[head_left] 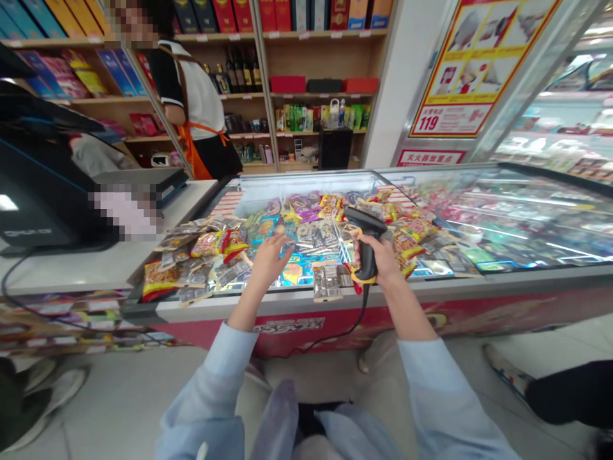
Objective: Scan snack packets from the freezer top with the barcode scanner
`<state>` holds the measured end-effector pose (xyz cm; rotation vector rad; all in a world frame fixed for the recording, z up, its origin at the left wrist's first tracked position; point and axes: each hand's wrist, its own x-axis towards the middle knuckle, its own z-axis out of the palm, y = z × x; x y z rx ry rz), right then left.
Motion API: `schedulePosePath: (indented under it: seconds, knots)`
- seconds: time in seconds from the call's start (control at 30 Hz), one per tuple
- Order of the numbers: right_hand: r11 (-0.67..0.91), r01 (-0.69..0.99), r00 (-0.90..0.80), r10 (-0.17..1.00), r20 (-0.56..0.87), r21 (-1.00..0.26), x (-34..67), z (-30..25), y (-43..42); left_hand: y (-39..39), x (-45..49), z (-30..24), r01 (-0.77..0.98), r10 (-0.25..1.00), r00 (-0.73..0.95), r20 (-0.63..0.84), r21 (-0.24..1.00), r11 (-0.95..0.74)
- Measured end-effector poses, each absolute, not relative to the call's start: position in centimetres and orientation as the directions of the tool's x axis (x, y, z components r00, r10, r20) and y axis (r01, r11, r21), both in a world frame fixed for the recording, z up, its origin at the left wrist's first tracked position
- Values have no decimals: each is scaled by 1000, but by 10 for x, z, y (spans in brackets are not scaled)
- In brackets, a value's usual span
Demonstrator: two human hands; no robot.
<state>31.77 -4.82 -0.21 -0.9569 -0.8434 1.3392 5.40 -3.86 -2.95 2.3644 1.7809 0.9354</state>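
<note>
My right hand (378,260) grips a black handheld barcode scanner (366,244) with a yellow band near its base, and its head tilts up and to the left. A black cord (347,329) hangs from the scanner down the front of the chest freezer (335,306). My left hand (271,259) is held open, its fingers spread just above a pile of colourful snack packets (306,239) on the freezer. Neither the hand nor its fingers clearly touch a packet. A silver packet (328,282) lies on the freezer's front rim, between my hands.
A person in a white-and-black top and orange apron (196,108) stands behind the freezer by wooden shelves (320,89) of bottles and boxes. A white checkout counter (96,259) with a black terminal (43,191) is at left. Feet show at both lower corners.
</note>
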Motion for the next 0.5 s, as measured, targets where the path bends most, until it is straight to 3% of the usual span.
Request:
schedulePosePath:
  seconds: [0.17,0.27,0.37,0.5]
  knots:
    - [-75,-411,62,992,-109,-909,339,-11,-49,-39,89,-38,771,874,436,213,412,-485]
    - [-60,-405,79,992,-100,-913,348,-16,-44,-38,98,-45,808,878,462,129,348,-476]
    - [-33,-415,108,990,-85,-909,355,-21,-38,-33,102,-47,808,874,466,136,338,-483]
    - [-47,-445,97,990,-100,-894,360,-24,-33,-20,106,-39,737,872,474,124,486,-470]
